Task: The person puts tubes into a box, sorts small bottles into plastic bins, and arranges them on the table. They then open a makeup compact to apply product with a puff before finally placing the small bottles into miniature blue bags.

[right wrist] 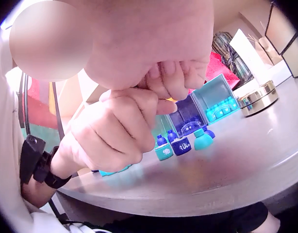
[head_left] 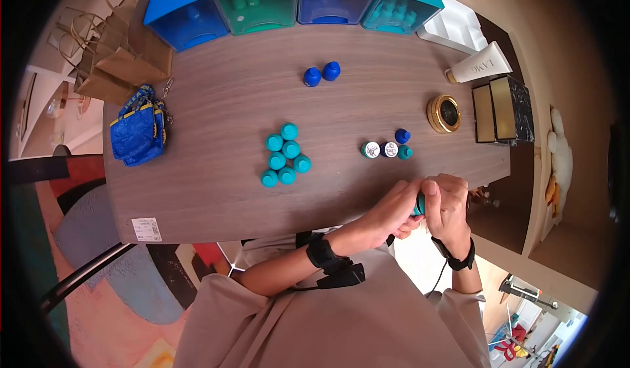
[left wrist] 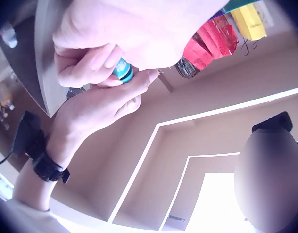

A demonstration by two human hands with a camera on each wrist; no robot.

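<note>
Both hands meet at the table's front right edge around a small teal bottle (head_left: 420,204) (left wrist: 123,70). The left hand (head_left: 390,216) (left wrist: 124,31) (right wrist: 112,128) grips it from one side, and the right hand (head_left: 448,207) (left wrist: 93,109) (right wrist: 161,36) has its fingers curled round it from the other. Fingers cover most of the bottle; a dark band shows in the left wrist view. Beyond the hands stand a green piece (head_left: 371,149) and a dark blue piece (head_left: 390,149) with printed white tops, beside a blue piece (head_left: 403,135) and a teal piece (head_left: 405,152).
Several teal pieces (head_left: 289,149) cluster mid-table; two blue ones (head_left: 312,76) stand farther back. Coloured bins (head_left: 256,3) line the rear edge. A gold-rimmed jar (head_left: 444,114), white tube (head_left: 482,64) and black box (head_left: 512,110) are right; paper bags (head_left: 121,59) and a blue pouch (head_left: 138,135) left.
</note>
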